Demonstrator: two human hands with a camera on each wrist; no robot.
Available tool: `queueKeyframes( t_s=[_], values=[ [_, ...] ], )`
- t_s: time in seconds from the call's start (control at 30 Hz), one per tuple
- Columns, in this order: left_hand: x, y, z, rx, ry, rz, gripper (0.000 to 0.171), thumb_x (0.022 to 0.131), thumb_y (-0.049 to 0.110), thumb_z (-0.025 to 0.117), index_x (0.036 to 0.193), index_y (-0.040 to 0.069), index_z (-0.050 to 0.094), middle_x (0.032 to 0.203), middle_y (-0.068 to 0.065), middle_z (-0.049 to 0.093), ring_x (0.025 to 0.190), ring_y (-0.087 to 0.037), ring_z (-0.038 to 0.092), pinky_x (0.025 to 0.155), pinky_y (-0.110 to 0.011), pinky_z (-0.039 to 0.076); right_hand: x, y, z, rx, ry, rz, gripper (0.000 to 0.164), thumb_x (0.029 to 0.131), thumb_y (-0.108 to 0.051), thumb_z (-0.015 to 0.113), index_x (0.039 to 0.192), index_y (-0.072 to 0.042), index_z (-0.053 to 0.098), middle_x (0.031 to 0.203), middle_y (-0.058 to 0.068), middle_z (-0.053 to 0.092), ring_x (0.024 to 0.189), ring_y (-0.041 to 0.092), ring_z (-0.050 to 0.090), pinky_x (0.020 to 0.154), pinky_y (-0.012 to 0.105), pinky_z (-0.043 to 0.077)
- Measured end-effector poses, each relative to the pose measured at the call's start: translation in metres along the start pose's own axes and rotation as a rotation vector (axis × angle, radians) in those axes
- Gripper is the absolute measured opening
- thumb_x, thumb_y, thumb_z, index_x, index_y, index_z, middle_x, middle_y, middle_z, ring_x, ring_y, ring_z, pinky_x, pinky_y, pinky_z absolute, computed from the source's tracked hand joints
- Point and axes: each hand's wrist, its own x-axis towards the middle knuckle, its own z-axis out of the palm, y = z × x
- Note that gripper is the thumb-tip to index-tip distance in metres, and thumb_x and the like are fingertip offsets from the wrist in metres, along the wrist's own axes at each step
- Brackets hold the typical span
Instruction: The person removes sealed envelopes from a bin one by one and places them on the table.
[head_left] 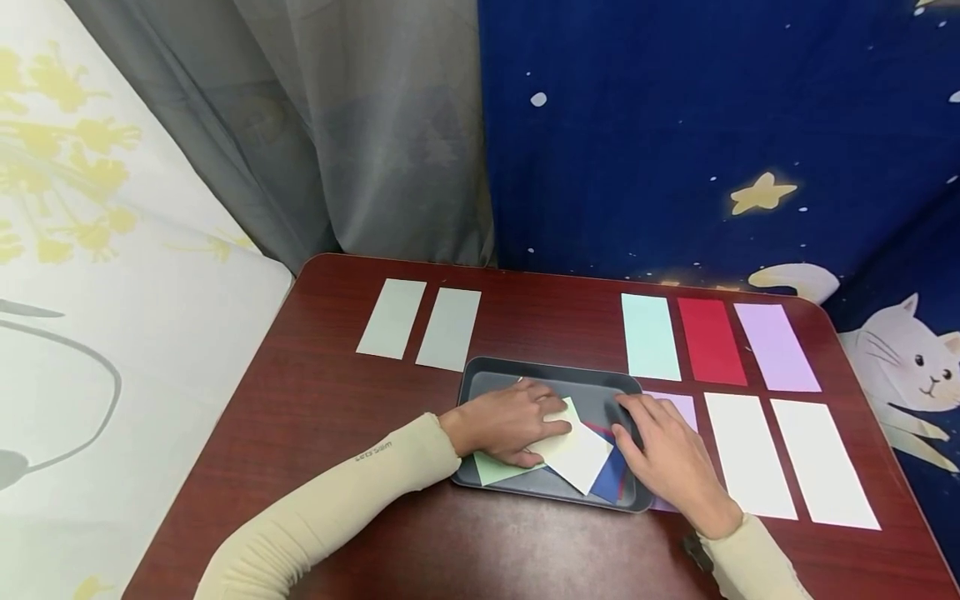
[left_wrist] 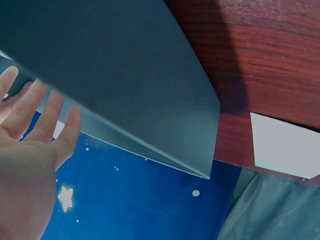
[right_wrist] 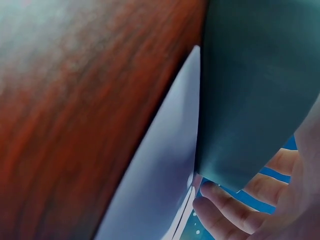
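A dark grey tray [head_left: 600, 382] sits on the table with several loose paper pieces in it. Among them are a cream-white square [head_left: 581, 458], a light green piece [head_left: 501, 471] and a blue piece [head_left: 609, 477] with red edges showing. My left hand [head_left: 513, 421] reaches over the tray's left side, fingers spread and relaxed on the papers; its palm side shows in the left wrist view. At the tray's right rim is my right hand [head_left: 671, 450], its fingers loosely bent over the edge and holding no paper. Contact with the rim cannot be told.
Two pale grey-green cards [head_left: 392, 318] lie at the back left. On the right, pale mint [head_left: 650, 337], red [head_left: 712, 341] and lilac [head_left: 777, 347] cards form a row behind two white cards [head_left: 752, 456]. Another lilac card [head_left: 678, 406] lies partly hidden beside the tray. Curtains [head_left: 637, 133] hang behind the table.
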Motion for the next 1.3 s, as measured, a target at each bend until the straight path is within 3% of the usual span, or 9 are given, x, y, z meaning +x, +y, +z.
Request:
queueKeyframes(
  t_s=[0.3, 0.7, 0.9, 1.3],
  values=[
    [0.000, -0.005, -0.003, 0.007, 0.080, 0.026, 0.057, 0.092, 0.059, 0.050, 0.138, 0.025, 0.053, 0.136, -0.003, 0.051, 0.121, -0.023, 0.047, 0.100, -0.042, 0.035, 0.000, 0.000, 0.000, 0.008, 0.005, 0.000, 0.046, 0.092, -0.034, 0.063, 0.130, -0.009, 0.059, 0.118, 0.009, 0.062, 0.101, 0.027, 0.056, 0.081, 0.046, 0.051],
    [-0.002, -0.018, -0.012, -0.070, 0.155, 0.037, 0.061, 0.093, 0.060, 0.043, 0.139, 0.022, 0.053, 0.133, -0.003, 0.050, 0.117, -0.021, 0.044, 0.097, -0.038, 0.037, 0.001, -0.001, -0.002, 0.051, 0.011, 0.021, 0.039, 0.096, -0.028, 0.060, 0.131, -0.011, 0.059, 0.119, 0.007, 0.062, 0.102, 0.024, 0.056, 0.080, 0.046, 0.051],
    [-0.006, -0.024, -0.013, -0.157, 0.176, -0.004, 0.066, 0.091, 0.062, 0.044, 0.141, 0.020, 0.051, 0.134, -0.004, 0.045, 0.114, -0.018, 0.044, 0.096, -0.032, 0.038, 0.001, 0.001, -0.002, 0.076, 0.038, 0.014, 0.034, 0.098, -0.022, 0.056, 0.131, -0.012, 0.060, 0.116, 0.006, 0.063, 0.100, 0.024, 0.057, 0.081, 0.046, 0.051],
    [-0.004, -0.023, -0.010, -0.308, 0.243, -0.033, 0.072, 0.088, 0.064, 0.045, 0.147, 0.022, 0.041, 0.132, -0.001, 0.041, 0.112, -0.013, 0.042, 0.095, -0.025, 0.035, 0.002, 0.000, 0.000, 0.052, -0.029, -0.042, 0.041, 0.087, -0.025, 0.062, 0.127, -0.017, 0.064, 0.119, 0.001, 0.060, 0.100, 0.022, 0.053, 0.078, 0.042, 0.048]
  ],
)
